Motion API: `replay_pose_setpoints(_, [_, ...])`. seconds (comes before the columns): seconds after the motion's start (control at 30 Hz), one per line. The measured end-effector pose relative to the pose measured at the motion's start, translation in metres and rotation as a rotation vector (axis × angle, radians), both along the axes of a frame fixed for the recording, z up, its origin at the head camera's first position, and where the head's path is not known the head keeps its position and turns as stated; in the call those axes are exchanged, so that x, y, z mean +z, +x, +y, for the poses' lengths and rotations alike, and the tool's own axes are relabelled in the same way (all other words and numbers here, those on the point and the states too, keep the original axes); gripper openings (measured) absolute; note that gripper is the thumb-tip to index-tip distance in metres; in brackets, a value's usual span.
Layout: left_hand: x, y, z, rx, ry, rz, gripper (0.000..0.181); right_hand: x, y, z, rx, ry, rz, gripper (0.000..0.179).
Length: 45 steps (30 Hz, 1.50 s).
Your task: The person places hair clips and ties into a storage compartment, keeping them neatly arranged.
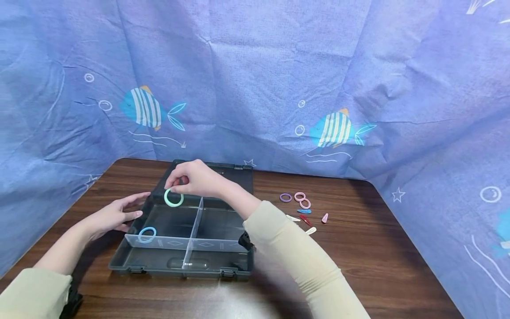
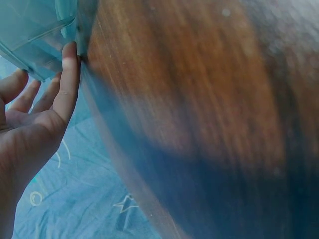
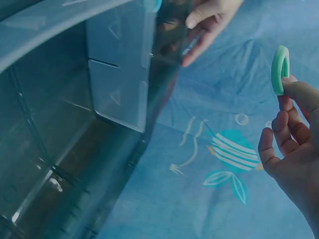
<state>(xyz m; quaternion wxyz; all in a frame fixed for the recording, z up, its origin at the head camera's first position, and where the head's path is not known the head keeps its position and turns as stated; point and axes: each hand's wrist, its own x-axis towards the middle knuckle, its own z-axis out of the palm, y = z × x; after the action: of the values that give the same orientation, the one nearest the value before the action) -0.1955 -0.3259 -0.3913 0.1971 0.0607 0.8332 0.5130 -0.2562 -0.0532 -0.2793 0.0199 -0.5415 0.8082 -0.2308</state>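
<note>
My right hand (image 1: pixel 197 178) pinches a light green hair tie (image 1: pixel 173 198) between thumb and fingertips, above the back left compartment of a dark see-through organizer box (image 1: pixel 215 274). The right wrist view also has this hair tie (image 3: pixel 280 69) upright in the fingers. My left hand (image 1: pixel 113 215) touches the outside of the box's left wall, its fingers loosely extended. In the left wrist view, the fingertips of this hand (image 2: pixel 37 129) meet the box's edge. A blue hair tie (image 1: pixel 147 235) leans at the left end of the clear divider (image 1: pixel 167 242).
Right of the box, a purple hair tie (image 1: pixel 285 197) and two pink hair ties (image 1: pixel 300 196) lie on the wooden table (image 1: pixel 358 248). Near them are several snap hair clips, including a blue one (image 1: pixel 304 211), a red one (image 1: pixel 305 220) and a pink one (image 1: pixel 325 218). A patterned cloth (image 1: pixel 255 88) hangs behind.
</note>
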Motion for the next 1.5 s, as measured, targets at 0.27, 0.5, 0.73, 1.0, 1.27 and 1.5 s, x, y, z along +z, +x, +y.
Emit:
replay_pose_setpoints(0.27, [0.001, 0.000, 0.000, -0.002, 0.017, 0.001, 0.068, -0.027, -0.003, -0.014, 0.048, 0.026, 0.031, 0.014])
replay_pose_setpoints(0.5, [0.001, -0.001, 0.000, -0.012, 0.029, 0.005, 0.067, -0.054, -0.004, -0.020, 0.109, 0.041, 0.041, 0.013])
replay_pose_setpoints(0.73, [0.000, 0.000, 0.000, -0.015, 0.019, 0.010, 0.067, -0.073, 0.002, -0.027, 0.132, 0.154, 0.002, 0.014])
replay_pose_setpoints(1.0, [-0.001, 0.001, 0.000, -0.006, 0.024, 0.011, 0.067, -0.094, 0.003, -0.035, 0.172, 0.213, -0.025, 0.014])
replay_pose_setpoints(1.27, [-0.002, 0.002, 0.000, 0.002, 0.001, 0.015, 0.067, -0.109, 0.005, -0.043, 0.141, 0.231, -0.090, 0.013])
replay_pose_setpoints(1.5, [0.000, 0.002, 0.002, -0.008, 0.002, 0.018, 0.067, -0.108, 0.010, -0.045, -0.014, 0.286, -0.098, 0.009])
